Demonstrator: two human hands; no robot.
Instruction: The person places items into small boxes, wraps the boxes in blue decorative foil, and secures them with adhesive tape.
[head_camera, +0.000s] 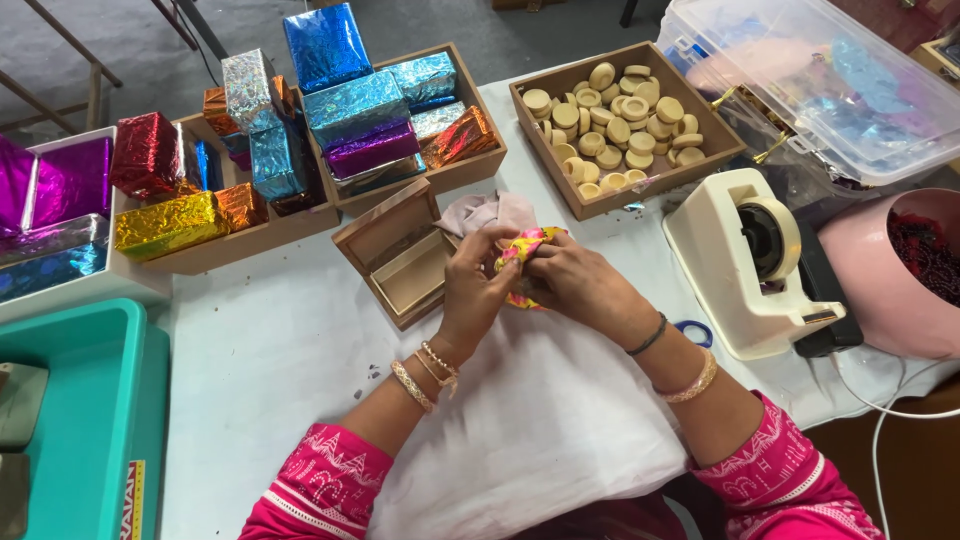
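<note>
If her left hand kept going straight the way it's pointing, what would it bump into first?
Probably the yellow and pink cloth piece that the left hand already touches; beyond it lies the folded beige cloth, though depth is hard to judge.

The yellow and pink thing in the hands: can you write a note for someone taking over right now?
Left hand: gripping the yellow-pink cloth piece.
Right hand: gripping the same piece from the other side.
Open wooden box lies just left of the hands, nothing visible in its tray; pale cloth behind it.
Tray of wooden discs and tape dispenser to the right.
Done: many foil-wrapped boxes stacked at the back left.
Left: the open box is unwrapped.
</note>
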